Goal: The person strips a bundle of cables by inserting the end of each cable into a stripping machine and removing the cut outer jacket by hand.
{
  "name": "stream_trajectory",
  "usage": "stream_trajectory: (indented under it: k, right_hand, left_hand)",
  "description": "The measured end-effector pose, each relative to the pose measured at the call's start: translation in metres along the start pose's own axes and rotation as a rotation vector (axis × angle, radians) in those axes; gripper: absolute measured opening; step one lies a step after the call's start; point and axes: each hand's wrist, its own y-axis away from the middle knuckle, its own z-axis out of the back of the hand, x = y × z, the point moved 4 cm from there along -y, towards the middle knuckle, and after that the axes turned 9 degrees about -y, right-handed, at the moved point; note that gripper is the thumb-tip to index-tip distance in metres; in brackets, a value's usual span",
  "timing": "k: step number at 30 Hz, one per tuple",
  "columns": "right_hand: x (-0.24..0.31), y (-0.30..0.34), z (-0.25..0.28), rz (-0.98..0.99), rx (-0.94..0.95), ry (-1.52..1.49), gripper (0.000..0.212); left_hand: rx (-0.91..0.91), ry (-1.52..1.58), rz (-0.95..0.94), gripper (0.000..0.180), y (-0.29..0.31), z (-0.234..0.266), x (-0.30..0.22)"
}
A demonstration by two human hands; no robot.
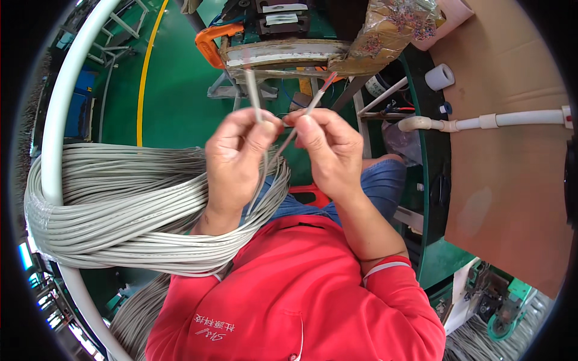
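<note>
In front of my chest, my left hand (241, 141) pinches a grey cable (253, 93) between thumb and fingers, its end pointing up and blurred reddish at the tip. Close beside it, my right hand (330, 147) pinches a second grey cable (314, 101), which leans to the right and ends in thin reddish inner wires (329, 81). The fingertips of both hands nearly meet. Below the hands both cables run down toward a large bundle of grey cables (132, 210) draped at my left, over my left forearm.
A white pipe frame (55, 138) carries the bundle at the left. Ahead stands a worn bench edge (283, 54) with an orange clamp (209, 47) and a taped box (391, 33) holding wire scraps. At right are a brown board (506, 198), a white pipe (475, 123) and a white roll (439, 77).
</note>
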Motion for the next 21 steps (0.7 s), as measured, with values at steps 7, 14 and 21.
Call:
stream_trajectory:
  k: [7,14,21]
  right_hand:
    - [0.012,0.005,-0.002,-0.128,0.156,0.079,0.013]
    - [0.013,0.007,-0.002,-0.152,0.266,0.106,0.013]
    - [0.015,0.010,-0.016,0.038,0.301,0.264,0.007]
  left_hand:
    - [-0.014,0.248,0.137,0.021,0.000,0.001,-0.012]
    - [-0.002,0.153,0.145,0.017,0.001,0.005,-0.013]
    - [-0.020,0.339,0.118,0.010,0.001,0.002,-0.004]
